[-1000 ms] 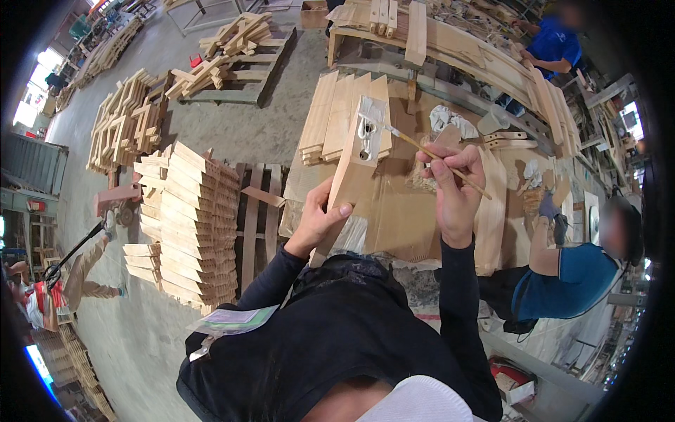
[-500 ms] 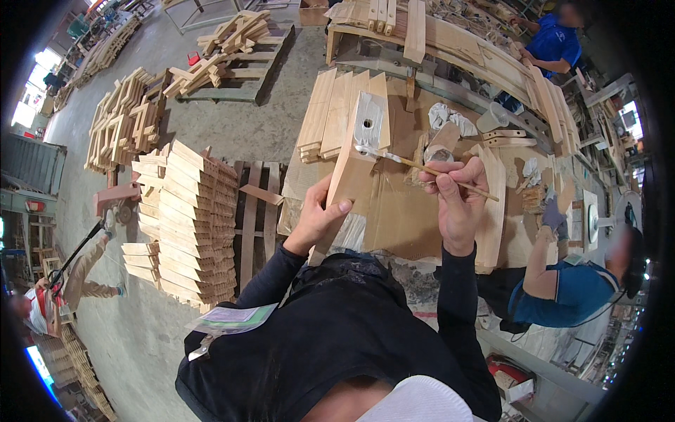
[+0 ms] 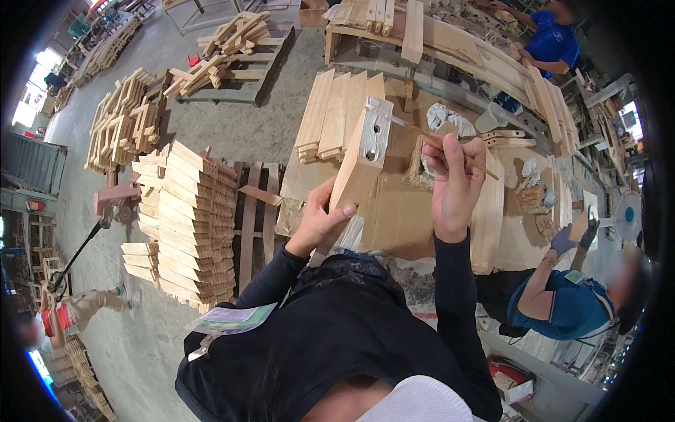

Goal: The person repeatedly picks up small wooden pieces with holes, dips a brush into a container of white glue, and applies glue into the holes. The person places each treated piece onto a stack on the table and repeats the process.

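Observation:
My left hand (image 3: 325,219) grips a long light wooden piece (image 3: 349,180), its thumb laid along the side. The piece slants upward, away from my body. Its far end face carries a wet-looking white coating (image 3: 367,144) around dark holes. Pinched in my right hand (image 3: 455,186) is a thin brush (image 3: 416,129) with a wooden handle. Its whitish tip is beside the upper right edge of the coated end; whether it touches cannot be made out. Below lies brown cardboard (image 3: 404,218), and just beyond the piece stand several pale boards (image 3: 327,116).
A tall stack of cut wood (image 3: 186,225) is at my left, near a slatted pallet (image 3: 253,225). Crumpled white cloth (image 3: 450,119) and a clear plastic cup (image 3: 490,121) sit at the far right of the cardboard. A gloved co-worker (image 3: 562,295) is to the right.
The brush has moved from the end's lower corner to its upper right edge. The wooden piece has turned, and white now covers more of its end. The right-hand co-worker's arms have shifted.

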`<state>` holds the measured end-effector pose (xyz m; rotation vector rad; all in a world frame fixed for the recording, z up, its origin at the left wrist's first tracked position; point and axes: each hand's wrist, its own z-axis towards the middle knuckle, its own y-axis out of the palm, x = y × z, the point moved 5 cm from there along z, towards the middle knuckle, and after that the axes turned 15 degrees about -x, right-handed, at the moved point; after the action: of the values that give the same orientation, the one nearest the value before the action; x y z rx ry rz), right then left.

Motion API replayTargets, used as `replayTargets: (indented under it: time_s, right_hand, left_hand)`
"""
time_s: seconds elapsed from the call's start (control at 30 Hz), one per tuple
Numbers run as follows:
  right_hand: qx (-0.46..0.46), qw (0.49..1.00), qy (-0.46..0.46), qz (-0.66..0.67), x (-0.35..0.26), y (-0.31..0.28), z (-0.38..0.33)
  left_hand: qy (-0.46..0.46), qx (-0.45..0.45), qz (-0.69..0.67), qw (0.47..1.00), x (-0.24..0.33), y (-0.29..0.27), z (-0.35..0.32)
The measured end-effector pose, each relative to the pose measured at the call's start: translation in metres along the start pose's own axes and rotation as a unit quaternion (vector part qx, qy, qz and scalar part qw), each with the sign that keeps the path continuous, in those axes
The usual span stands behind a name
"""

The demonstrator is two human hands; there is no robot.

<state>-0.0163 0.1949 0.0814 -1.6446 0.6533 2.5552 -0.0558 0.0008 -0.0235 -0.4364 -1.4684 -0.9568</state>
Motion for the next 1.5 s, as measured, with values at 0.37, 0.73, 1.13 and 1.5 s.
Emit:
replayTargets:
  time_s: [0.37, 0.73, 1.13, 1.5]
  right_hand:
    - [0.111, 0.993, 0.009, 0.035, 0.027, -0.04, 0.01]
    - [-0.224, 0.903, 0.078, -0.358, 0.069, -0.01, -0.041]
    - [-0.053, 0.867, -0.028, -0.494, 0.079, -0.111, 0.06]
    - [-0.116, 0.669, -0.069, -0.73, 0.216, -0.221, 0.353]
  left_hand:
    - [-0.025, 0.038, -0.031, 0.998, -0.008, -0.016, 0.012]
    - [0.008, 0.175, -0.298, 0.939, 0.024, -0.055, 0.114]
    - [0.008, 0.022, -0.207, 0.978, -0.009, -0.008, 0.17]
    - [-0.168, 0.288, -0.228, 0.915, -0.112, -0.053, -0.004]
